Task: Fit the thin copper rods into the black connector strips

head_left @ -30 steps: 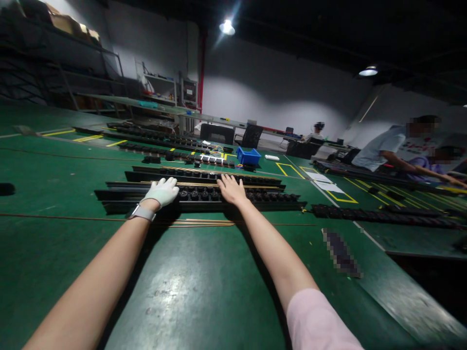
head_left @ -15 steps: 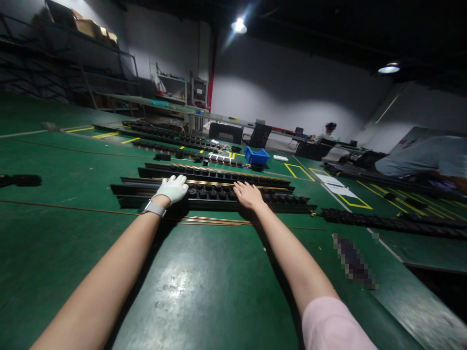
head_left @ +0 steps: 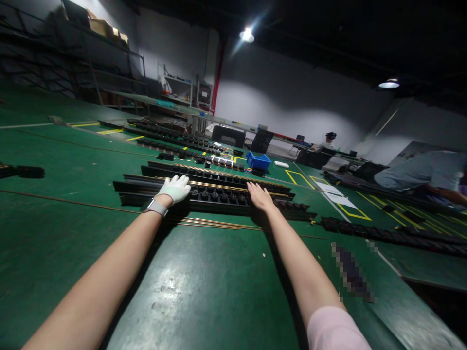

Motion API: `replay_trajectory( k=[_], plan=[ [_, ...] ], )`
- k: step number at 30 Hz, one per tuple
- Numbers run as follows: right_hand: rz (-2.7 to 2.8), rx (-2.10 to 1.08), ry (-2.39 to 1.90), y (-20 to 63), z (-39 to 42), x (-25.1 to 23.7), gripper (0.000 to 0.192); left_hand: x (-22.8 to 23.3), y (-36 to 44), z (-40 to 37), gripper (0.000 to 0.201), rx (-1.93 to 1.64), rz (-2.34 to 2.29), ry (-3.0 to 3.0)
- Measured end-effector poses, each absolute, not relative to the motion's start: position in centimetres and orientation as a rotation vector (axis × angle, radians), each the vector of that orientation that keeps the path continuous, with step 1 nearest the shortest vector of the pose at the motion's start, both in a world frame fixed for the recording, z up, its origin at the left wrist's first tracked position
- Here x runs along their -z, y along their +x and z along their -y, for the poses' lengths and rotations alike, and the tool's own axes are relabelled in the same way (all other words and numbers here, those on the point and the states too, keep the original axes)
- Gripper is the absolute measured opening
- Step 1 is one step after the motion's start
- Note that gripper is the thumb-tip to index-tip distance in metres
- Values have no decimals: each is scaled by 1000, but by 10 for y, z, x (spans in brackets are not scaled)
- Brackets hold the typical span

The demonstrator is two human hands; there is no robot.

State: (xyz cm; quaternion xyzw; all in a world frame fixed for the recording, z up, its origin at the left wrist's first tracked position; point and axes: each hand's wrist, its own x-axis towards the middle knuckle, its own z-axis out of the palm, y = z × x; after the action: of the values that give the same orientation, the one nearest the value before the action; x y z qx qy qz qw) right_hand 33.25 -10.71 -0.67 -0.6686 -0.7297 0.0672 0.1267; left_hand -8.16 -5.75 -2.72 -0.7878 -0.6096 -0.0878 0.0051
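Observation:
My left hand (head_left: 175, 189), in a pale glove with a grey band at the wrist, rests on the left part of a long black rail (head_left: 133, 187). Its fingers are slightly apart and reach over the rail. Farther right, my bare right hand (head_left: 260, 196) lies across the same rail with its fingers stretched out. Round black parts (head_left: 215, 194) sit in a row along the rail between my hands. Thin brass-coloured rods (head_left: 219, 185) run lengthwise by the fingertips. A second black rail (head_left: 153, 170) lies just behind.
Loose rods (head_left: 215, 224) lie on the green table (head_left: 204, 291) before the rails. Behind stand a blue bin (head_left: 258, 161) and more black strips (head_left: 175, 133). White papers (head_left: 335, 194) lie to the right, near a person in a grey shirt (head_left: 419, 170). Another person (head_left: 328, 141) sits farther back.
My right hand has slid to the right along the rail. My left hand stays at nearly the same place on it. The view has shifted slightly.

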Motion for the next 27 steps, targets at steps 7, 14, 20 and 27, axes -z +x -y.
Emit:
replay_trajectory(
  k=[7, 14, 20, 27],
  plan=[
    [2279, -253, -1967, 332, 105, 7, 65, 23, -81, 62, 65, 288, 1914, -2466],
    [2025, -179, -1979, 361, 104, -2, 69, 18, -79, 70, 61, 271, 1859, -2454],
    [2253, -173, -2034, 366, 110, 7, 65, 18, -78, 69, 52, 341, 1905, -2452],
    [2242, -135, -2039, 373, 114, -2, 65, 26, -83, 63, 42, 537, 1834, -2474]
  ],
)
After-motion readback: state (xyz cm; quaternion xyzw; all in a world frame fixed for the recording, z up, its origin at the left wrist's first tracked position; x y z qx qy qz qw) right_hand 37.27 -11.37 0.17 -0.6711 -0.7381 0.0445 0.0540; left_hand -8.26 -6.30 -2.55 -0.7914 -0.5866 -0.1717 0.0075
